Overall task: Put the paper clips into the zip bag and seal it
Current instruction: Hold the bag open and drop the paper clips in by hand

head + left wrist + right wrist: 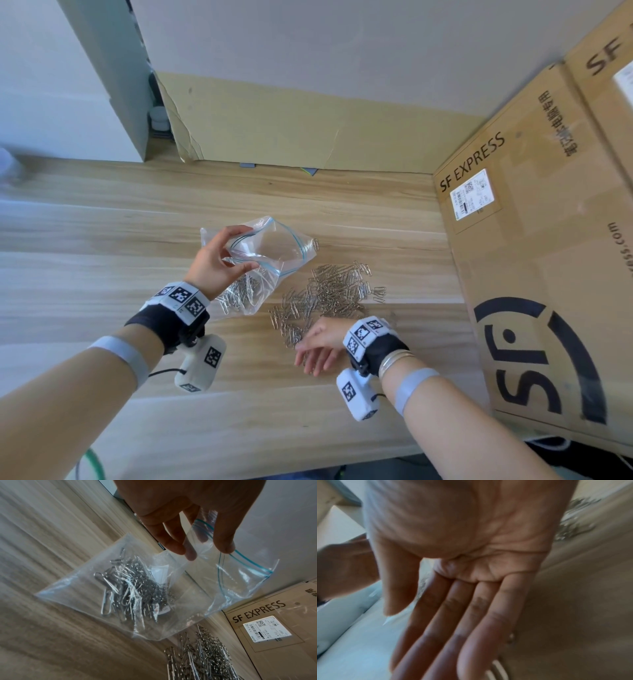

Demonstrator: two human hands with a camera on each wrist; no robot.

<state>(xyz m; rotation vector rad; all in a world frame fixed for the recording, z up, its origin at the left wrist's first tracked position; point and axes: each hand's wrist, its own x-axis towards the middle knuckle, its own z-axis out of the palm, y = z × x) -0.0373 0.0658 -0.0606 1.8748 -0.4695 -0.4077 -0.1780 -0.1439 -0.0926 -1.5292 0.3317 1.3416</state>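
My left hand (pixel 224 255) holds a clear zip bag (pixel 270 253) by its blue-lined mouth, thumb on one lip and fingers on the other, so the mouth gapes toward the right. In the left wrist view the zip bag (pixel 171 595) hangs from my left hand (pixel 204 547) with several silver paper clips (pixel 130 588) lying in its bottom corner. A loose pile of paper clips (pixel 329 294) lies on the table just right of the bag. My right hand (pixel 317 349) hovers flat at the pile's near edge; the right wrist view shows the right hand (pixel 453 615) with straight fingers, holding nothing.
Large SF EXPRESS cardboard boxes (pixel 534 246) stand along the right side of the wooden table (pixel 102 240). A flat cardboard sheet (pixel 308 130) leans on the wall behind. One stray clip (pixel 315 244) lies by the bag's far corner.
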